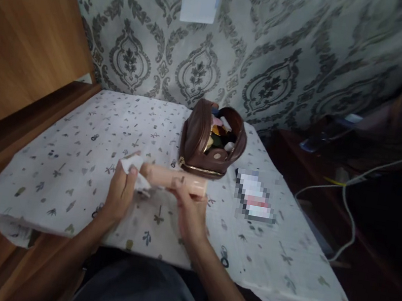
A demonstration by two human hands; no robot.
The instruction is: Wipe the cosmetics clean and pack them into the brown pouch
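Observation:
My right hand (pixel 191 210) is closed around a peach-coloured cylindrical bottle (pixel 169 178), which lies level above the table and points left. Pinched in my left hand (pixel 121 188) is a white wipe or tissue (pixel 134 166), right by the bottle's left end; whether the two touch there I cannot tell. Just beyond the bottle stands a brown leather toiletry bag (pixel 198 134), unzipped, with several small items of mixed colours inside. Any print on the bottle is too blurred to read.
A patterned white cloth (pixel 113 120) covers the table. To the right of the bag lies a pixelated phone (pixel 255 195). Wooden furniture (pixel 26 18) borders the left side, and a white cable (pixel 351 222) hangs at the right. The wallpapered wall (pixel 200 63) rises behind.

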